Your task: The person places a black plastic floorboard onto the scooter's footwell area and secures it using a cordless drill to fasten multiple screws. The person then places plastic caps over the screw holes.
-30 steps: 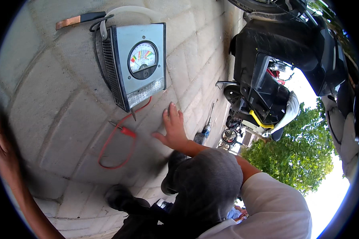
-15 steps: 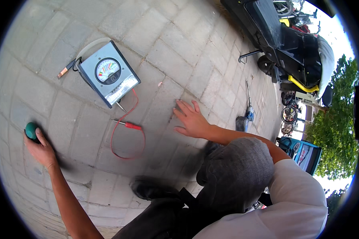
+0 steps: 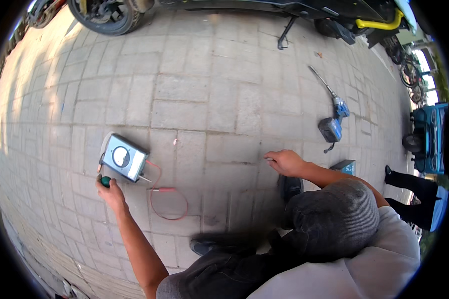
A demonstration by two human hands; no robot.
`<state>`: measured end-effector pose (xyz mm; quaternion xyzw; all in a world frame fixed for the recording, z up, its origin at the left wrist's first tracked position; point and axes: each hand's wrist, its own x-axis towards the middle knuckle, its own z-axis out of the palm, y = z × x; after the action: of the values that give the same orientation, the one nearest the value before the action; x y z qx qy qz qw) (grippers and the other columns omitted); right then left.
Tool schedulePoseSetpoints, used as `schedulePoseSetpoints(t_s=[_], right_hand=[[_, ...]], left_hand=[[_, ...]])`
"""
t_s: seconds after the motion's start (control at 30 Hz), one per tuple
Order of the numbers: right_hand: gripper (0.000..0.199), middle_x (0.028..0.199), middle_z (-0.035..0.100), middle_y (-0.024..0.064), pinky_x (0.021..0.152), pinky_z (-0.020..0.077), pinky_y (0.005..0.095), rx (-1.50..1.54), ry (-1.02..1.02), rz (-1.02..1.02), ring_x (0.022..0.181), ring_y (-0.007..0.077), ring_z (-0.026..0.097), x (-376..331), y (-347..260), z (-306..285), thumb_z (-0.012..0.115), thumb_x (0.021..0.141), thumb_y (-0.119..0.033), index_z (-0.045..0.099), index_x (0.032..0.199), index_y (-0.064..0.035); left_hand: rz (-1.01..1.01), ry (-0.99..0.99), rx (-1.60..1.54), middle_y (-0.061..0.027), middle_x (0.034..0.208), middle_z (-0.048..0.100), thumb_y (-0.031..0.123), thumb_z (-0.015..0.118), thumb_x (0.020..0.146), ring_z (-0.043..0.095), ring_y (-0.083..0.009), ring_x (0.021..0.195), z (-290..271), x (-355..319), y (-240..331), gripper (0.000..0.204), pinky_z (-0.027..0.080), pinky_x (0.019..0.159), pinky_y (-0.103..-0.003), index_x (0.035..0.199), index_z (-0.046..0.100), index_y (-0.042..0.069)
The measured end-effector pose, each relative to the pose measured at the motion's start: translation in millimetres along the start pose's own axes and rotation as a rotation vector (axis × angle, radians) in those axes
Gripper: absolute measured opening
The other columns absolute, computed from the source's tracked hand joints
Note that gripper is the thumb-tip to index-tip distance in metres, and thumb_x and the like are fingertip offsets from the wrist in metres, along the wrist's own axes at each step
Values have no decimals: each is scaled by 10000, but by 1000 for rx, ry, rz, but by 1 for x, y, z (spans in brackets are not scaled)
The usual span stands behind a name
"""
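My left hand (image 3: 113, 195) is closed around a small round green object (image 3: 106, 182), just in front of a blue-grey box meter (image 3: 135, 158) with a round dial. A clip (image 3: 99, 167) with a coppery tip lies beside the meter's left side, close to my fingertips. From the meter's right side runs a red lead (image 3: 187, 205), looping on the paving to a red-handled probe (image 3: 165, 189). Out to the right, my right hand (image 3: 288, 163) hovers low over the paving, fingers curled and pinched; whatever may be between its fingertips is too small to name.
A blue cordless power tool (image 3: 340, 107) with a long shaft lies on the paving (image 3: 219, 89) at the right. A dark scooter with a kickstand (image 3: 285, 34) stands along the far side. At the right edge are a person's dark-trousered legs (image 3: 409, 190) and a blue vehicle (image 3: 430, 139).
My view has swung, bringing more of the scooter and paving into sight. The green object in my left hand is now close to the meter. My right hand's spread fingers have curled in.
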<state>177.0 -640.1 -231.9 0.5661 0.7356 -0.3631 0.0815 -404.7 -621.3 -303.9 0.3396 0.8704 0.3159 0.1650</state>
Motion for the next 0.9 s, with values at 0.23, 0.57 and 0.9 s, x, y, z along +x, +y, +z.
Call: schedulePoseSetpoints(t_s=[0.23,0.57,0.9], right_hand=[[365,1002,714,189,814,527,491,224,207,343,932,389,673,-118,77,1,624,932,-341,665,1145,-48],[330,932,699,194,804,520,498,416,199,311,899,407,661,-143,120,48,625,924,-332,664,1054,-32],[580,1120,675,211,887,525,409,691,132,-53,1033,348,663,-23,73,-19,703,901,-417,584,1274,11]], left_hand=[[-224,-181,268,-224,1439,491,833,703,664,490,-371,1292,55,36,34,1097,441,1050,-486,1421,505,64],[-894,-376,-271,-1,1347,616,860,329,866,594,-264,1101,51,53,39,889,422,831,-516,1413,546,193],[75,-239,-194,-62,795,650,371,477,1061,575,-166,676,118,-66,110,460,473,611,-340,938,685,-20]])
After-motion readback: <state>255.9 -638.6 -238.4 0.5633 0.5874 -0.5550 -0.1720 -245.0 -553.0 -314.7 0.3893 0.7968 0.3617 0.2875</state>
